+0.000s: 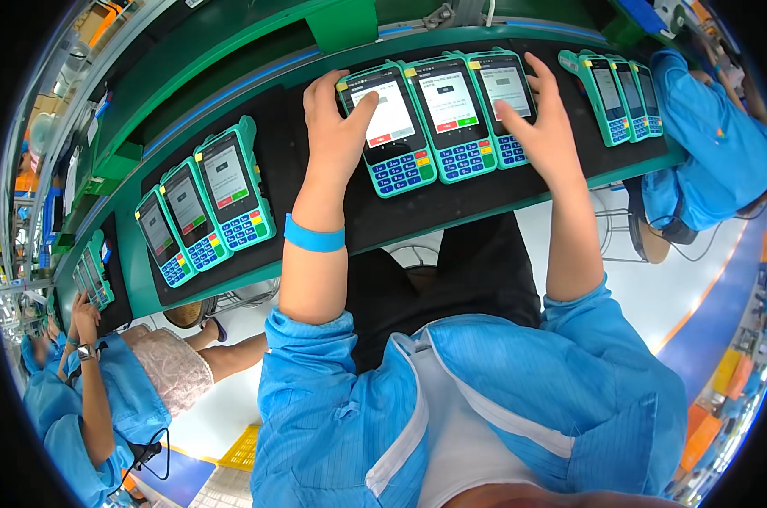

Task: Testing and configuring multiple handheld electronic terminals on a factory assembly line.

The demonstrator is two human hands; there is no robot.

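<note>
Three teal card payment terminals stand side by side before me on a black mat, with lit screens and blue keypads: a left one (393, 127), a middle one (453, 114) and a right one (509, 85). My left hand (332, 114) is open at the left terminal. Its thumb reaches over the screen, while the fingers lie along the outer edge. At the right terminal my right hand (546, 127) is open too, fingers spread by the outer side and thumb over the screen. Whether either thumb touches the glass I cannot tell.
To the left stand three more terminals (205, 203) in a row on the mat; another group (616, 97) is at the right. A green shelf edge (222, 63) runs behind. Co-workers in blue sit at the left (104, 389) and right (709, 140).
</note>
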